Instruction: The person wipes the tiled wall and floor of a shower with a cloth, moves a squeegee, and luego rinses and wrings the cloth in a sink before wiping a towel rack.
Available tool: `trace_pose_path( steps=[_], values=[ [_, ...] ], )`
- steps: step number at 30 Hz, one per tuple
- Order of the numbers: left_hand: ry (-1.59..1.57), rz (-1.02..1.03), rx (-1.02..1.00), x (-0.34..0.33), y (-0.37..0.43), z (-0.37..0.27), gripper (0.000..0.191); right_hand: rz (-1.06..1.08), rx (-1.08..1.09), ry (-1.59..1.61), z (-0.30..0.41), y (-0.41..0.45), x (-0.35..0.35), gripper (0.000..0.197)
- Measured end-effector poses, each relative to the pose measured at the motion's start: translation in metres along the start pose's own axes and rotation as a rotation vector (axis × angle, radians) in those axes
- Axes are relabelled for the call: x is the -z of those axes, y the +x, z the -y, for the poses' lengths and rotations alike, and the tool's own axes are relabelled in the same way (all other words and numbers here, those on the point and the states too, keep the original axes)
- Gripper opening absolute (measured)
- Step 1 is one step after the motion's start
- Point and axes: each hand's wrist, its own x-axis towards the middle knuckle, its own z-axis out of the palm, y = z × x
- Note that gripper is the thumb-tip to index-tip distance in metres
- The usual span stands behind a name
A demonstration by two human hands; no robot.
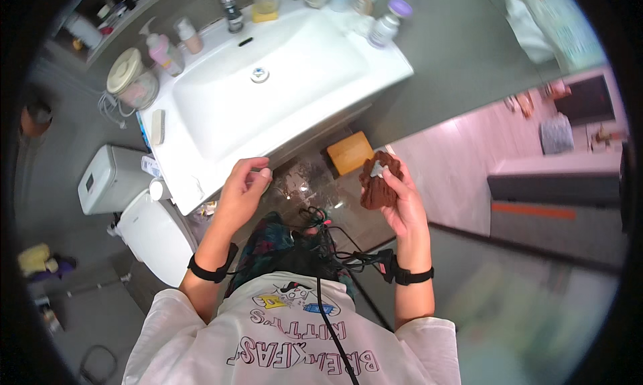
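My right hand (pixel 406 196) grips a brown, ruffled, soft item (pixel 379 191), perhaps a hair scrunchie. A small grey-white piece (pixel 378 169) shows on it, close to my thumb. To the left, my left hand (pixel 243 191) is raised near the front edge of the white washbasin (pixel 296 116), its fingers curled toward the thumb. A pale edge shows beside those fingertips, but whether the hand holds something is unclear. A round drain plug (pixel 259 74) sits in the basin, below the chrome faucet (pixel 231 11).
A pink pump bottle (pixel 165 51), a lidded tub (pixel 133 78) and a soap-like bar (pixel 157 127) line the basin's left side. A purple-capped bottle (pixel 388 26) stands at its right. Below are a yellow-brown stool (pixel 350 153) and wet floor tiles (pixel 301 186). A toilet (pixel 155 237) is left.
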Motion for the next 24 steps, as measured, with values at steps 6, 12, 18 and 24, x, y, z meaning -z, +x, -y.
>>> trace_pose_path(
  steps=[6,12,18,24],
  values=[
    [-0.405,0.007,0.243,-0.025,0.053,-0.03,0.035,0.296,-0.224,-0.045,0.033,0.102,-0.071,0.035],
    [-0.803,0.02,0.285,-0.008,0.145,-0.046,0.042,0.453,-0.366,-0.154,0.022,0.198,-0.138,0.043],
    [-0.874,-0.182,0.319,0.013,0.186,-0.037,0.026,0.461,-0.559,-0.295,0.009,0.255,-0.173,0.048],
    [-1.109,-0.344,0.337,0.024,0.201,-0.021,0.024,0.507,-0.151,-0.903,-0.02,0.278,-0.196,0.046]
  ],
)
